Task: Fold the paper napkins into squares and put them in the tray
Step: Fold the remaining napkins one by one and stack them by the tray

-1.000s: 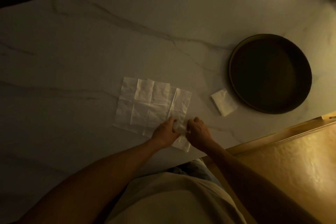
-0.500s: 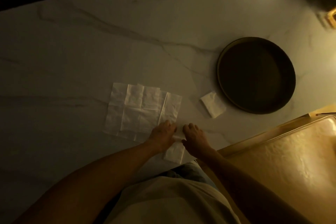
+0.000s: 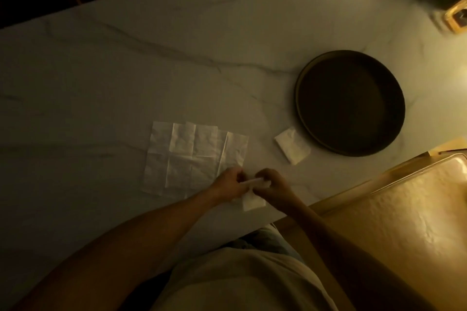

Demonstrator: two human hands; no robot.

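Several unfolded white paper napkins (image 3: 192, 156) lie overlapped flat on the marble table. Just right of them, near the table's front edge, my left hand (image 3: 228, 184) and my right hand (image 3: 271, 183) pinch one napkin (image 3: 252, 201) between them; its top edge is lifted and folded over, its lower part hangs below my fingers. A small folded square napkin (image 3: 292, 148) rests on the table beside the round dark tray (image 3: 300, 98), which has nothing in it and stands to the right.
The marble table (image 3: 151, 70) runs far to the left and back. A tan cushioned seat (image 3: 404, 222) stands at the lower right past the table edge. A dark object and a wooden item (image 3: 457, 17) sit at the far right corner.
Both hands have raised the napkin's top edge off the table and brought it over. The view has shifted, so everything sits lower and further left in the frame.
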